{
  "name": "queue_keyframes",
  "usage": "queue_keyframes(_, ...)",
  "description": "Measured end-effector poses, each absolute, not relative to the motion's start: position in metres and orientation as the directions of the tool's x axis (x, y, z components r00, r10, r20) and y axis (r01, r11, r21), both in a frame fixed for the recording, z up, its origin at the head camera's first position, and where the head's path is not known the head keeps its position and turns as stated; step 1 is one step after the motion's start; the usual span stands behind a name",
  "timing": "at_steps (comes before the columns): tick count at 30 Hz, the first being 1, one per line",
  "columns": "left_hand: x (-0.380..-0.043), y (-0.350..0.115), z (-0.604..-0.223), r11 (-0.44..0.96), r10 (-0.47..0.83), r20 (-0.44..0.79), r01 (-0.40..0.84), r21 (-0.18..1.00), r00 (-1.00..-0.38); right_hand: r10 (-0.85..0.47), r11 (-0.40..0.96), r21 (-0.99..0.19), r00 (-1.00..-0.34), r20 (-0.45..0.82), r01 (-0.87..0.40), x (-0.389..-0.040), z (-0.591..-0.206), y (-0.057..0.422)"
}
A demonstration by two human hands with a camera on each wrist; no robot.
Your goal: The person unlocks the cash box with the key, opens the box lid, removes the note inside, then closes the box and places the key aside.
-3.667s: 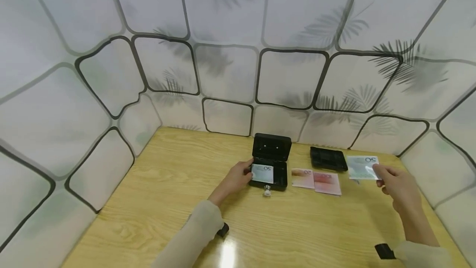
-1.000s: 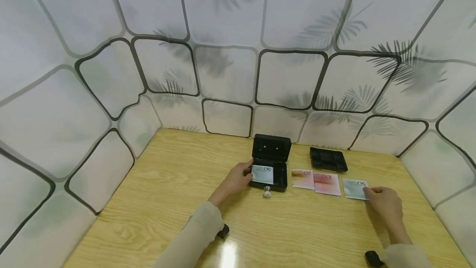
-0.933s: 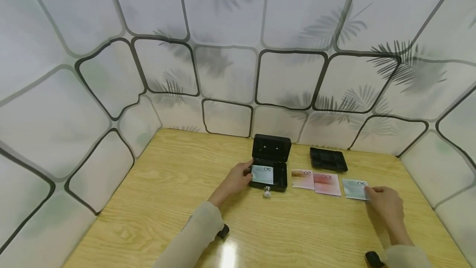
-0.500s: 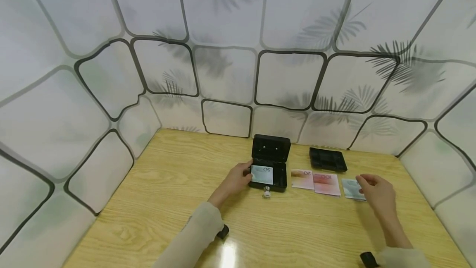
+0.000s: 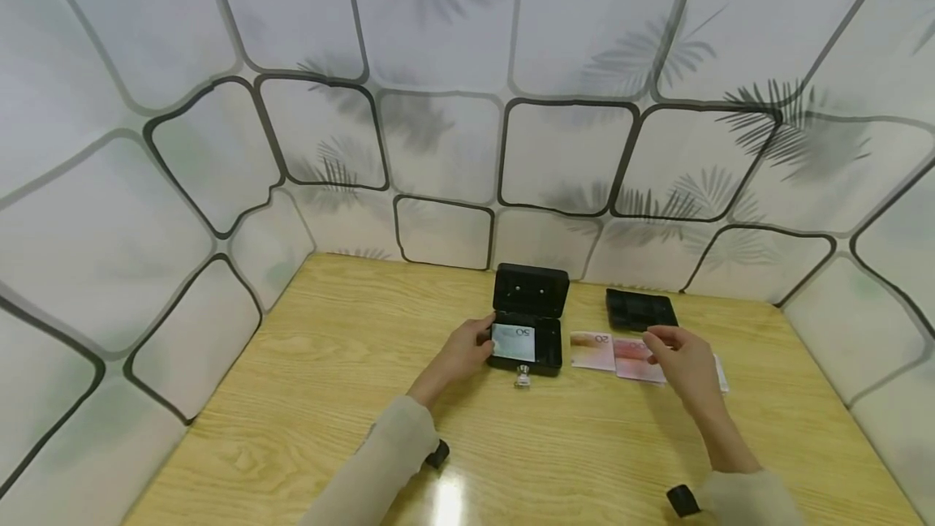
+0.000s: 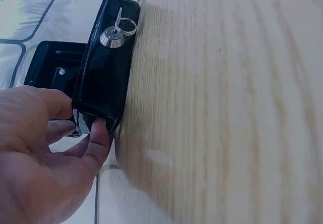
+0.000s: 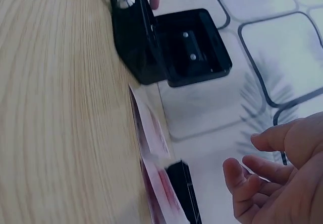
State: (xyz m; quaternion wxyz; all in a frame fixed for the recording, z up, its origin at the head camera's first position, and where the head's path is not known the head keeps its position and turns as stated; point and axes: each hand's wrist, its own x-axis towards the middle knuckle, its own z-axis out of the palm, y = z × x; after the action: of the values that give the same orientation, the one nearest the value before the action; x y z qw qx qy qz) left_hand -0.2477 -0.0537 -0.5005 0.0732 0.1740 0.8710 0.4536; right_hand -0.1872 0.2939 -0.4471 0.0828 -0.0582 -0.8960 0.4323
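Observation:
My left hand (image 5: pixel 463 349) grips the left wall of a black cash box (image 5: pixel 531 291), whose lid stands up at the back. In the left wrist view, the thumb and fingers pinch that wall of the box (image 6: pixel 103 67). A 50 banknote (image 5: pixel 514 342) lies inside, and a key (image 6: pixel 119 19) with a ring sits in the front lock. My right hand (image 5: pixel 690 368) hovers above the 100 banknote (image 5: pixel 631 365), fingers loosely bent around nothing. Left of that lies a 20 banknote (image 5: pixel 592 350). Another 50 banknote (image 5: pixel 721 373) is mostly hidden behind the right hand.
A black compartment tray (image 5: pixel 639 309) lies behind the banknotes, near the back wall (image 5: pixel 445 144). Patterned walls close off the back and both sides of the wooden table (image 5: pixel 351 323).
My right hand set a 50 banknote down right of the 100 banknote, let go of it and moved left. My left hand has stayed on the cash box.

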Motion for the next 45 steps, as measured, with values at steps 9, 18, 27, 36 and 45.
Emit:
queue_keyframes(9, -0.248, -0.053, -0.499, 0.534, 0.366, 0.048, 0.252, 0.807, -0.929, 0.102, 0.569, -0.821, -0.987, 0.126, -0.046, -0.200, -0.449, 0.256)
queue_keyframes(18, -0.247, -0.052, -0.498, 0.538, 0.373, 0.051, 0.261, 0.802, -0.926, 0.051, 0.546, -0.836, -0.993, 0.104, -0.060, -0.207, -0.453, 0.230)
queue_keyframes(27, -0.245, -0.055, -0.496, 0.529, 0.380, 0.062, 0.272, 0.804, -0.923, 0.011, 0.506, -0.861, -0.997, 0.078, -0.062, -0.215, -0.460, 0.204)
queue_keyframes(36, -0.244, -0.054, -0.499, 0.531, 0.373, 0.058, 0.264, 0.805, -0.926, -0.014, 0.512, -0.859, -0.999, 0.032, -0.035, -0.223, -0.463, 0.182)
queue_keyframes(45, -0.243, -0.053, -0.500, 0.536, 0.364, 0.046, 0.250, 0.806, -0.930, -0.046, 0.541, -0.841, -0.998, -0.047, 0.015, -0.228, -0.469, 0.169)
